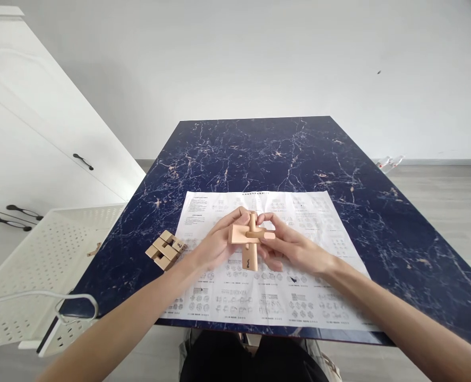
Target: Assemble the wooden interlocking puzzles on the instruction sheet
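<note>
The left grip [215,245] and the right grip [289,246] are both closed on a wooden puzzle cross [250,258], held just above a printed sheet [299,302] on the dark marble counter [279,154]. More wooden blocks [165,249] lie on the counter at the sheet's left edge. A white basket [40,249] stands further left.

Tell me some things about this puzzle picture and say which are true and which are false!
1. The left hand and the right hand hold the crossed wooden pieces. True.
2. The table is red. False: it is dark blue with pale veins.
3. A printed sheet lies under the hands. True.
4. The spare wooden blocks lie on the floor. False: they lie on the table, beside the left hand.
</note>
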`<action>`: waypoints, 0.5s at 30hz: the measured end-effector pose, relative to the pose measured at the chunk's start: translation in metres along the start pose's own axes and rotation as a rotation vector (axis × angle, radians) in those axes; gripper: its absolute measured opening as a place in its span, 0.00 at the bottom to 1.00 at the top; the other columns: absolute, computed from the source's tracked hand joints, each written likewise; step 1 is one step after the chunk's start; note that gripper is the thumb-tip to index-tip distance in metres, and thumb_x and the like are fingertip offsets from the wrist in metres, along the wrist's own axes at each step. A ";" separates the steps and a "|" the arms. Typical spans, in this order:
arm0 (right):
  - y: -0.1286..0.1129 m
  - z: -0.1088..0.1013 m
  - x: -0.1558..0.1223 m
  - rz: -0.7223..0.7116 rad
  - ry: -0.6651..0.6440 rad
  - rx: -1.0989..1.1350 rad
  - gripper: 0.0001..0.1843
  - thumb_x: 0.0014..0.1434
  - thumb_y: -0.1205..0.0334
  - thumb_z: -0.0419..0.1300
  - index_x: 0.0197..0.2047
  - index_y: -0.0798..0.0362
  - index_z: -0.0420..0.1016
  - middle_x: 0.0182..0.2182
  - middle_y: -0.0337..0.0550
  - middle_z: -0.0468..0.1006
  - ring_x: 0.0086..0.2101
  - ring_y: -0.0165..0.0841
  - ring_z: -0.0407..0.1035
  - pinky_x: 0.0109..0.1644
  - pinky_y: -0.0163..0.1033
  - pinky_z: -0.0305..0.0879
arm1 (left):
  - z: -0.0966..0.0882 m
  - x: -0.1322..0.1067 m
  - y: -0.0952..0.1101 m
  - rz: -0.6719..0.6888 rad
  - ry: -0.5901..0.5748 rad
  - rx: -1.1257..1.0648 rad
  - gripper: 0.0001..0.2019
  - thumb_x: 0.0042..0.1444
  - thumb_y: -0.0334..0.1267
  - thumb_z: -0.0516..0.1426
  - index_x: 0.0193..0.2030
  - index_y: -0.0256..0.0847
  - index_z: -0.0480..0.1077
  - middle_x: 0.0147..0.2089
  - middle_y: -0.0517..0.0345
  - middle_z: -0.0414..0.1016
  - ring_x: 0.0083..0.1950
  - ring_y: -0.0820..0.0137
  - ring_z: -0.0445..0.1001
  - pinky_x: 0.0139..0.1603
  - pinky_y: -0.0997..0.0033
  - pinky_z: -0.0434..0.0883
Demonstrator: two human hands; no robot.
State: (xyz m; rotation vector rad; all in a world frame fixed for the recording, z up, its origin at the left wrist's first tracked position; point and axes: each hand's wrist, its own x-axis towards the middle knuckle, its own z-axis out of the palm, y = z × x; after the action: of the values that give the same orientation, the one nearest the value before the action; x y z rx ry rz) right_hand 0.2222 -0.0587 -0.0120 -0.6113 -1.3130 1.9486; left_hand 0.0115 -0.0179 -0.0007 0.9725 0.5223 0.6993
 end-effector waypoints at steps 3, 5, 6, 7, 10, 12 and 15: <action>0.002 0.003 0.003 -0.015 0.002 -0.044 0.15 0.80 0.48 0.57 0.56 0.46 0.57 0.34 0.31 0.75 0.22 0.23 0.65 0.31 0.36 0.62 | 0.002 -0.002 0.002 -0.031 0.014 -0.058 0.19 0.66 0.54 0.67 0.37 0.39 0.72 0.46 0.56 0.66 0.42 0.70 0.68 0.44 0.69 0.76; 0.003 0.004 0.003 -0.027 0.002 -0.083 0.13 0.80 0.49 0.57 0.55 0.47 0.61 0.34 0.32 0.75 0.22 0.23 0.65 0.31 0.36 0.64 | 0.002 -0.003 0.004 -0.042 0.025 -0.068 0.19 0.64 0.54 0.69 0.39 0.39 0.74 0.47 0.56 0.67 0.43 0.70 0.70 0.45 0.68 0.78; 0.003 0.005 0.003 -0.035 -0.001 -0.107 0.12 0.80 0.50 0.57 0.54 0.49 0.63 0.34 0.33 0.75 0.21 0.23 0.65 0.30 0.36 0.64 | 0.002 -0.004 0.005 -0.050 0.020 -0.066 0.20 0.63 0.55 0.69 0.40 0.39 0.74 0.48 0.55 0.67 0.43 0.69 0.71 0.45 0.67 0.79; 0.003 0.005 0.003 -0.040 -0.014 -0.133 0.12 0.80 0.50 0.56 0.52 0.50 0.66 0.34 0.34 0.75 0.21 0.22 0.64 0.29 0.35 0.63 | 0.002 -0.005 0.006 -0.060 -0.001 -0.062 0.20 0.63 0.55 0.69 0.41 0.39 0.75 0.49 0.55 0.67 0.43 0.68 0.72 0.44 0.65 0.80; 0.002 0.003 0.000 -0.043 -0.076 -0.178 0.13 0.80 0.51 0.56 0.48 0.52 0.72 0.33 0.35 0.75 0.20 0.21 0.62 0.27 0.34 0.61 | 0.000 -0.006 0.009 -0.073 -0.086 -0.049 0.18 0.65 0.55 0.68 0.41 0.40 0.75 0.51 0.53 0.67 0.41 0.68 0.73 0.40 0.61 0.81; 0.000 0.002 -0.001 -0.036 -0.111 -0.162 0.13 0.80 0.52 0.56 0.49 0.52 0.73 0.32 0.34 0.76 0.19 0.21 0.61 0.26 0.34 0.59 | -0.001 -0.006 0.009 -0.062 -0.094 -0.049 0.18 0.65 0.53 0.68 0.38 0.39 0.74 0.52 0.53 0.67 0.41 0.69 0.73 0.42 0.62 0.80; -0.003 -0.001 -0.003 -0.018 -0.154 -0.115 0.12 0.79 0.53 0.57 0.49 0.52 0.75 0.32 0.36 0.78 0.18 0.21 0.61 0.25 0.33 0.59 | -0.002 -0.005 0.007 -0.058 -0.062 -0.065 0.19 0.64 0.54 0.69 0.36 0.39 0.74 0.50 0.54 0.69 0.41 0.70 0.71 0.44 0.65 0.76</action>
State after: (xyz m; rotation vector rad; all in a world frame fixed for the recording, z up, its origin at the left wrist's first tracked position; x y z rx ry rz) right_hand 0.2255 -0.0598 -0.0100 -0.5110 -1.5291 1.9478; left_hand 0.0049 -0.0179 0.0054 0.9119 0.4689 0.6286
